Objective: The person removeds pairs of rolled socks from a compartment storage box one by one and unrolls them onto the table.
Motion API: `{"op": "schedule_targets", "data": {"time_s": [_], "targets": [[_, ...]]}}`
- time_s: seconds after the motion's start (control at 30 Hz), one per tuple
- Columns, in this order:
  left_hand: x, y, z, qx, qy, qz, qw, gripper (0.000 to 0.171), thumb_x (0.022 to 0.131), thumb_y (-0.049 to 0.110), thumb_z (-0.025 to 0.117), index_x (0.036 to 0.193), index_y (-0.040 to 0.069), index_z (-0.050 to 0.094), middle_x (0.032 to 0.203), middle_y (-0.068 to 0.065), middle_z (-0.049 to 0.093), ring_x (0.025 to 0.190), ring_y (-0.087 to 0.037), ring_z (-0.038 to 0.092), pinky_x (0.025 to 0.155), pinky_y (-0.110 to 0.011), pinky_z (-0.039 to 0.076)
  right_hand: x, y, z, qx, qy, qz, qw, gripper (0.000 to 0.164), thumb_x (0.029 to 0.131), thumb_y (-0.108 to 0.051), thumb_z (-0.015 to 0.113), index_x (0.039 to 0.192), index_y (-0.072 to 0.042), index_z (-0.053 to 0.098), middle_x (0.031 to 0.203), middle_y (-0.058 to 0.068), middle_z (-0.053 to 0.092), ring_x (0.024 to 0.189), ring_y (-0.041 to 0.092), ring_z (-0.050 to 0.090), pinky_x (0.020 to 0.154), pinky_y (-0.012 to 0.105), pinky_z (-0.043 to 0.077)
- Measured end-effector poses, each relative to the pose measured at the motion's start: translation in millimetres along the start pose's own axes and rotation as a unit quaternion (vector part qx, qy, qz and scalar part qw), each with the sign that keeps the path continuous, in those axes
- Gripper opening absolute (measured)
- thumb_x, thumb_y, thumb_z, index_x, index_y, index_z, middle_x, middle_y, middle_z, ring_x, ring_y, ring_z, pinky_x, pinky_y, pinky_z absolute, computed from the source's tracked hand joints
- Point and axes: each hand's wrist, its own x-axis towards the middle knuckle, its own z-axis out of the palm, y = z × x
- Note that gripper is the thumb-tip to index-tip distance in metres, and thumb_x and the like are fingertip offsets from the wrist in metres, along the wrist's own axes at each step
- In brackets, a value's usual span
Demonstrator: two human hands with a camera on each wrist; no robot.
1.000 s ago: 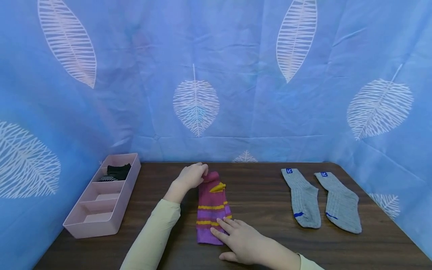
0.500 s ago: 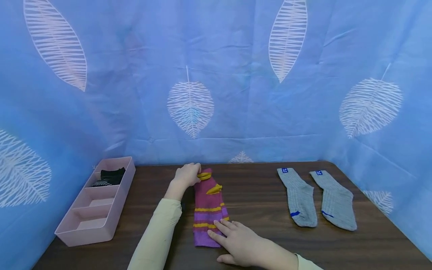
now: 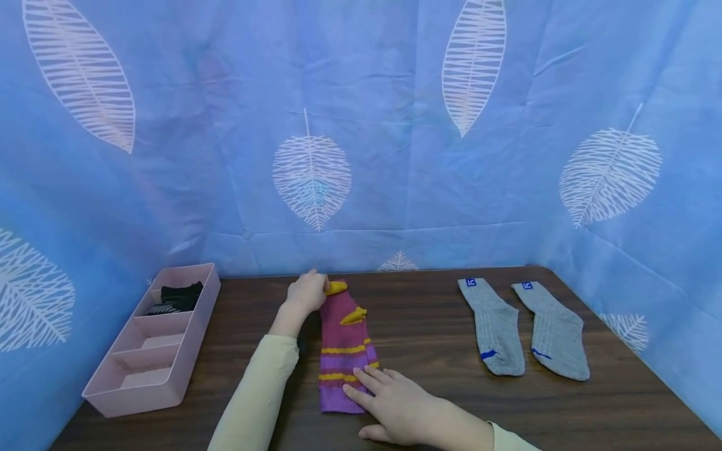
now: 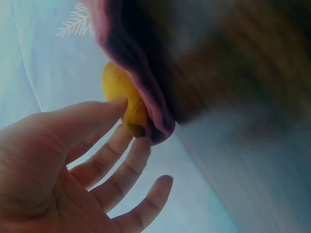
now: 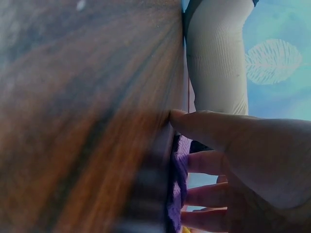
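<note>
A maroon and purple sock [image 3: 341, 335] with yellow stripes lies lengthwise on the table, its purple cuff toward me. Another striped layer shows along its right edge. At the far end, my left hand [image 3: 306, 292] pinches the yellow toe; in the left wrist view the thumb and fingertips close on this toe [image 4: 119, 85], while the little finger stands apart. My right hand [image 3: 397, 404] rests with spread fingers on the cuff end. In the right wrist view, its fingers lie over the purple cuff [image 5: 179, 179] and the thumb touches the tabletop.
To the left stands a pink box [image 3: 192, 351] with three compartments; dark folded socks [image 3: 182, 296] lie in the far one. Two grey socks, a left one [image 3: 496, 329] and a right one [image 3: 555, 332], lie flat at the right. A blue leaf-patterned curtain [image 3: 366, 156] surrounds the table [image 3: 440, 313].
The left hand has turned the sock's far end so that its yellow toe now shows there. The right hand stays on the cuff. The head view has shifted slightly right.
</note>
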Motion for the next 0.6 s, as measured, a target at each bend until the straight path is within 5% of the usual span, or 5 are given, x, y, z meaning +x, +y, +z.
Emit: {"op": "schedule_targets", "data": {"time_s": [0.23, 0.4, 0.6], "targets": [[0.8, 0.0, 2.7, 0.022, -0.002, -0.002, 0.9997, 0.034, 0.089, 0.015, 0.07, 0.122, 0.01, 0.067, 0.116, -0.015, 0.057, 0.105, -0.032, 0.06, 0.079, -0.049, 0.056, 1.4, 0.3, 0.4, 0.0, 0.001, 0.0, 1.0, 0.065, 0.094, -0.059, 0.049, 0.15, -0.029, 0.037, 0.156, 0.005, 0.038, 0.141, 0.026, 0.042, 0.106, 0.045, 0.044], [0.7, 0.4, 1.8, 0.004, -0.033, -0.008, 0.9994, 0.054, 0.09, 0.019, 0.07, 0.139, 0.009, 0.053, 0.131, -0.019, 0.054, 0.111, -0.034, 0.06, 0.085, -0.051, 0.055, 1.7, 0.9, 0.4, 0.005, -0.002, 0.003, 1.0, 0.065, 0.094, -0.059, 0.05, 0.15, -0.029, 0.037, 0.156, 0.004, 0.038, 0.141, 0.026, 0.041, 0.107, 0.045, 0.044], [1.5, 1.3, 3.8, -0.02, -0.067, 0.027, 0.9972, 0.059, 0.091, 0.018, 0.069, 0.144, 0.007, 0.046, 0.143, -0.018, 0.05, 0.127, -0.033, 0.054, 0.101, -0.048, 0.049, 0.9, 0.7, 0.4, 0.009, -0.003, 0.006, 1.0, 0.066, 0.093, -0.06, 0.051, 0.15, -0.029, 0.037, 0.156, 0.004, 0.038, 0.141, 0.026, 0.041, 0.107, 0.045, 0.043]]}}
